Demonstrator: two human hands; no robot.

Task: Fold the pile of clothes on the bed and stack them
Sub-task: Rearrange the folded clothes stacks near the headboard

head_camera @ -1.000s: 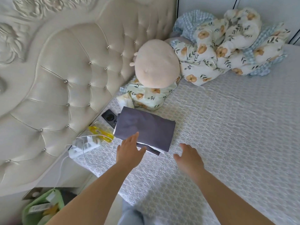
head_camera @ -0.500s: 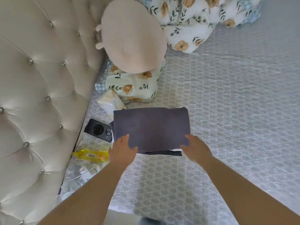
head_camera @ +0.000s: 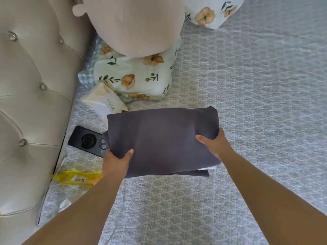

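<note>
Gripping the folded grey garment at its two sides, left hand and right hand each pinch it, thumbs on top, above the bed near the phone.

Matt grey cloth stack on a textured quilted bedspread — glossy tufted headboard beside.

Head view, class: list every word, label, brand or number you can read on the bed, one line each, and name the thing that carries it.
"Face" on the cream tissue pack, by the floral pillow.
A second line of print lower on the same pack: too blurred to read.
Print on the label of the yellow wrapper: too small to read.
Black phone: no readable text.
Folded grey clothes: no text.
</note>
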